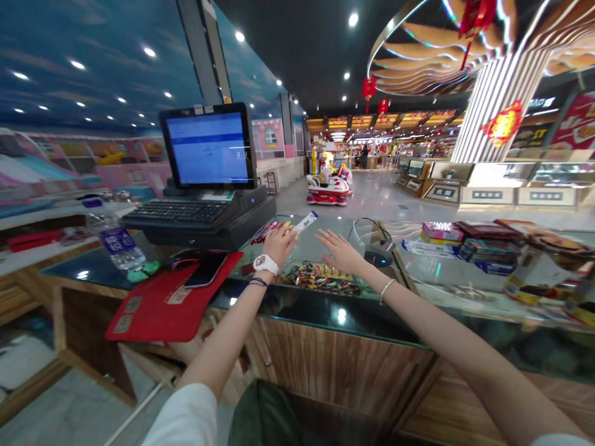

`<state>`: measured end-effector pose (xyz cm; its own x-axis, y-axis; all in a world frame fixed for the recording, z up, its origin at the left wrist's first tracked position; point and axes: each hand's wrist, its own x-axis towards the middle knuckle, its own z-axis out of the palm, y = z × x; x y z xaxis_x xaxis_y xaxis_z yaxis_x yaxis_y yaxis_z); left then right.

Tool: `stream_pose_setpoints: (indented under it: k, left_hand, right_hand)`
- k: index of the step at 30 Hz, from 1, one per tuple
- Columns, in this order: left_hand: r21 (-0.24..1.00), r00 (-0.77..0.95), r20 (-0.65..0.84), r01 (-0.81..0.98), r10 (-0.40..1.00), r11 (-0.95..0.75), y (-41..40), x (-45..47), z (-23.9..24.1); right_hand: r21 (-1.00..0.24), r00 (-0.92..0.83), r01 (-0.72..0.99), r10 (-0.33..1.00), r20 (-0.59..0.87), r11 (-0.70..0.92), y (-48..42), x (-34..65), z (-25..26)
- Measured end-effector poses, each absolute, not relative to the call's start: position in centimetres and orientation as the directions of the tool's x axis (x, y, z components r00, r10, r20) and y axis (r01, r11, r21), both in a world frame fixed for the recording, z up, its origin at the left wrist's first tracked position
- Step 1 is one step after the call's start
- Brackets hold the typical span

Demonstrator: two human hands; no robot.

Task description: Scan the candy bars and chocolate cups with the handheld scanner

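Observation:
My left hand [277,244], wearing a white watch [266,265], is closed on a slim white packet with a dark blue end [306,221]. The packet sticks out past the fingertips toward the right. Across from it, my right hand [343,250] is stretched over the glass counter [320,238] with its fingers apart and nothing in them. Small wrapped snacks [320,277] lie under or near both hands in a colourful row. More red packets [267,231] are partly hidden behind my left hand. A dark scanner-like device [379,255] with a blue light sits just beyond my right wrist.
To the left are a monitor [209,150], a keyboard [179,212], a water bottle [116,238] and a red mat [162,308] with a phone [207,270] on it. Stacked boxes [488,238] stand at right. Beyond the counter is a red and white kiddie ride [328,188].

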<state>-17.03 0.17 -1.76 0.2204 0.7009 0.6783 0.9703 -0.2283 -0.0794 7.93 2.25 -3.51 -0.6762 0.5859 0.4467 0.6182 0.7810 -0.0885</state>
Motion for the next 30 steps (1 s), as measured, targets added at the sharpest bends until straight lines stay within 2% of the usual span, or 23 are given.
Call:
stream_pose_setpoints:
  k: [6,15,21,30]
  left_hand:
    - [-0.054,0.09,0.641,0.996,0.762,-0.072,-0.1,-20.4,-2.0]
    - [0.081,-0.146,0.553,0.989,0.82,0.122,1.7,-23.7,-2.1]
    - [0.154,-0.264,0.537,0.964,0.801,0.215,4.6,-25.2,-2.8]
    - [0.184,-0.294,0.483,0.955,0.825,0.232,6.7,-25.6,-3.6]
  right_hand:
    - [-0.048,-0.68,0.66,0.623,0.386,0.75,2.6,-1.0,-3.8]
    - [-0.163,-0.553,0.742,0.731,0.4,0.651,4.4,-10.8,-6.3]
    - [-0.207,-0.514,0.754,0.755,0.407,0.624,5.4,-13.2,-8.3]
    - [-0.233,-0.448,0.806,0.818,0.361,0.545,8.3,-13.5,-8.5]
